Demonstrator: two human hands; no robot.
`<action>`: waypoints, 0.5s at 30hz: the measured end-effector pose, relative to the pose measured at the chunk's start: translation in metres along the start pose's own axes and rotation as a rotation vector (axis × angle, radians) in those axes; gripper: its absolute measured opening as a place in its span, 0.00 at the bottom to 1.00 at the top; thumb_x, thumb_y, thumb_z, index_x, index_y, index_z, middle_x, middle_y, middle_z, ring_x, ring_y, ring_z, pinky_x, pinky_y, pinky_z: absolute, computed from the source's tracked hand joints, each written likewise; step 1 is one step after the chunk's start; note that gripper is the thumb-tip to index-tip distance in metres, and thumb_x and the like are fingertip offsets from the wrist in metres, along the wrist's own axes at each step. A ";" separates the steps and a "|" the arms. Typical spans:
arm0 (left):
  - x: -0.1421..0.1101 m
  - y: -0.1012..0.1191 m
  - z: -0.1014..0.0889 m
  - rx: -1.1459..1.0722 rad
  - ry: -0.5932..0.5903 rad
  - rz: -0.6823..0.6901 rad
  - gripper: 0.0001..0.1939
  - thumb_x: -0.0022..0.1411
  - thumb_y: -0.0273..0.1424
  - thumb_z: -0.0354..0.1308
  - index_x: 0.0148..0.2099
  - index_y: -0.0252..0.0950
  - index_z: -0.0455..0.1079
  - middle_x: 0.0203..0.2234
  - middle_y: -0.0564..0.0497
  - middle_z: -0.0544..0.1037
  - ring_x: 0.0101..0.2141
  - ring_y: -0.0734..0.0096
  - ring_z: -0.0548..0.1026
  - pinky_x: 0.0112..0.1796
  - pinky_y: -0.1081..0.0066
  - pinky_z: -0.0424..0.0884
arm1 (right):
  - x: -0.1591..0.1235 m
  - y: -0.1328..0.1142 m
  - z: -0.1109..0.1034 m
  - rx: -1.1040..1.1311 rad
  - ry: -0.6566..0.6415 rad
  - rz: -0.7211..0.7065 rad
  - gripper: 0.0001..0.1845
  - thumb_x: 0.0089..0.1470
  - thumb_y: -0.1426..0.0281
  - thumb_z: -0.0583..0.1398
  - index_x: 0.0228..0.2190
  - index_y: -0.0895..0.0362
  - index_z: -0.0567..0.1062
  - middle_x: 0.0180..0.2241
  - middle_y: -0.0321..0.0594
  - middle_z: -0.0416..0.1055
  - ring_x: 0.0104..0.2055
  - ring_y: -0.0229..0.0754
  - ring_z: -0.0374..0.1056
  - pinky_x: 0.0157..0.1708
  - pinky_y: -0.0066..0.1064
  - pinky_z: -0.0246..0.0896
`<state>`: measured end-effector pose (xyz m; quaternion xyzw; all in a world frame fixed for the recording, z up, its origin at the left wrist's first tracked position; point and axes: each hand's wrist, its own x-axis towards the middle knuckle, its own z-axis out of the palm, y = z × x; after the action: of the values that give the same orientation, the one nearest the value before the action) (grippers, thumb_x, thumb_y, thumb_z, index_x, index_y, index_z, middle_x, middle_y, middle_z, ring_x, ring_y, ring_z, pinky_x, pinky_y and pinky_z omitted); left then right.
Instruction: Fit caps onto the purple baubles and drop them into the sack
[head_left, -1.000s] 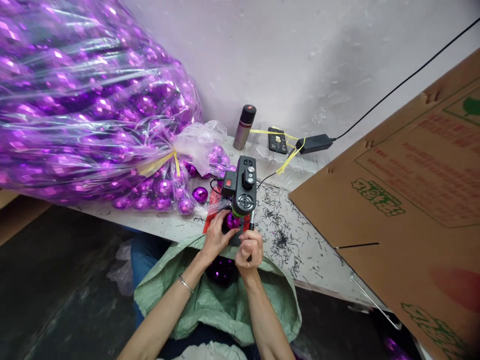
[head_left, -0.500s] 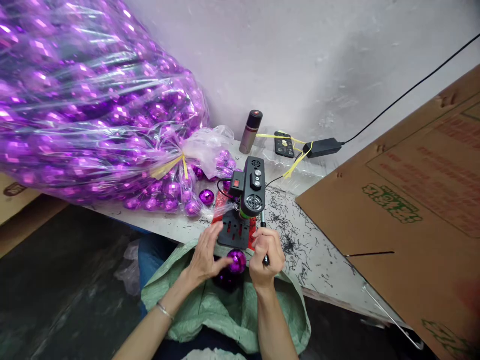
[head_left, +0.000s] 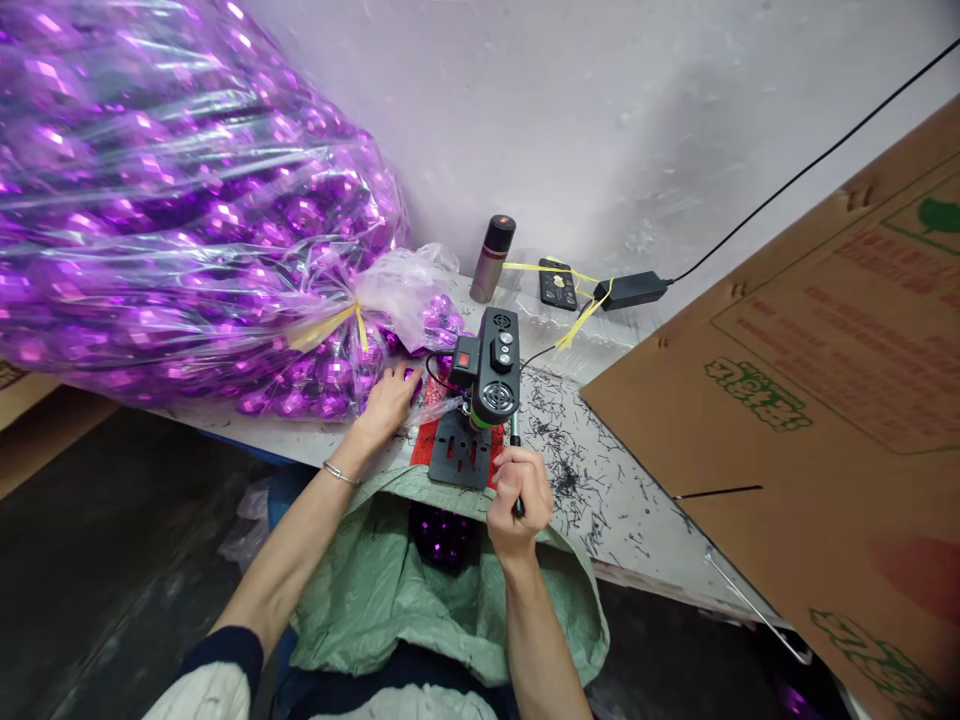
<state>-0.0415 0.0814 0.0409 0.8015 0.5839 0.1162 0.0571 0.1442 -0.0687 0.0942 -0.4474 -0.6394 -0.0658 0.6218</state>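
My left hand [head_left: 387, 402] is at the neck of the clear bag, its fingers closed over a shiny purple bauble [head_left: 410, 374] that is mostly hidden. A fist of my right hand [head_left: 520, 498] grips the black-ended lever [head_left: 515, 440] of a small black press machine [head_left: 498, 370]. The slotted base plate [head_left: 459, 452] of the press rests on a red sheet [head_left: 424, 442] and bears no bauble. Below the plate, a green woven sack [head_left: 375, 590] lies open in my lap, with faceted purple baubles [head_left: 441, 537] inside.
A huge clear bag [head_left: 187, 230] of purple baubles fills the left, tied with yellow ribbon. Behind the press are a flask [head_left: 493, 258], a phone [head_left: 557, 285] and a power adapter [head_left: 634, 290]. Black scraps [head_left: 566, 475] litter the table beside a large cardboard box [head_left: 817, 430].
My left hand has moved from beside the press plate up and left to a bauble by the bag. The bauble at the plate's front edge has gone from there. My right hand stays on the lever.
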 end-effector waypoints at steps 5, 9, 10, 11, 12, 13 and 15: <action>-0.024 0.002 -0.006 -0.666 0.275 -0.069 0.33 0.61 0.40 0.65 0.64 0.36 0.63 0.56 0.40 0.74 0.54 0.53 0.76 0.55 0.55 0.74 | 0.004 0.000 -0.002 0.026 0.000 0.012 0.16 0.63 0.80 0.52 0.25 0.54 0.66 0.25 0.34 0.66 0.30 0.37 0.68 0.29 0.30 0.62; -0.067 0.022 0.010 -1.188 0.192 -0.210 0.35 0.62 0.49 0.63 0.63 0.34 0.64 0.49 0.42 0.80 0.48 0.58 0.80 0.51 0.59 0.77 | 0.019 -0.006 -0.004 0.053 0.012 0.090 0.17 0.64 0.80 0.52 0.24 0.54 0.65 0.24 0.33 0.66 0.28 0.35 0.66 0.29 0.30 0.58; -0.076 0.028 0.018 -1.255 0.161 -0.243 0.35 0.61 0.50 0.64 0.62 0.34 0.65 0.48 0.42 0.81 0.48 0.58 0.81 0.51 0.59 0.76 | 0.023 -0.008 -0.004 0.064 0.015 0.106 0.18 0.64 0.80 0.53 0.23 0.54 0.64 0.24 0.33 0.65 0.28 0.35 0.65 0.28 0.30 0.58; -0.082 0.035 0.027 -1.294 0.144 -0.263 0.36 0.59 0.51 0.65 0.61 0.34 0.67 0.49 0.42 0.81 0.48 0.57 0.81 0.52 0.59 0.76 | 0.028 -0.010 -0.004 0.074 0.015 0.120 0.18 0.64 0.80 0.53 0.23 0.54 0.64 0.24 0.33 0.64 0.28 0.35 0.65 0.28 0.29 0.58; -0.087 0.040 0.036 -1.308 0.141 -0.269 0.36 0.58 0.51 0.66 0.61 0.35 0.68 0.50 0.41 0.81 0.50 0.56 0.80 0.54 0.58 0.75 | 0.032 -0.012 -0.004 0.080 0.013 0.133 0.18 0.65 0.79 0.53 0.23 0.54 0.64 0.23 0.32 0.64 0.27 0.34 0.64 0.29 0.29 0.58; -0.089 0.045 0.044 -1.298 0.149 -0.262 0.37 0.57 0.52 0.67 0.61 0.36 0.68 0.52 0.41 0.80 0.52 0.55 0.79 0.56 0.56 0.74 | 0.034 -0.013 -0.004 0.083 0.010 0.144 0.18 0.65 0.79 0.53 0.23 0.54 0.64 0.23 0.32 0.63 0.27 0.34 0.64 0.29 0.30 0.58; -0.089 0.052 0.058 -1.220 0.179 -0.225 0.37 0.55 0.52 0.69 0.61 0.37 0.69 0.55 0.41 0.78 0.54 0.53 0.78 0.58 0.53 0.71 | 0.037 -0.015 -0.005 0.081 -0.001 0.158 0.19 0.65 0.78 0.53 0.23 0.54 0.64 0.23 0.32 0.63 0.27 0.34 0.64 0.29 0.30 0.58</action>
<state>-0.0049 -0.0172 -0.0141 0.5455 0.4959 0.4883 0.4671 0.1446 -0.0621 0.1338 -0.4707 -0.6046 0.0095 0.6425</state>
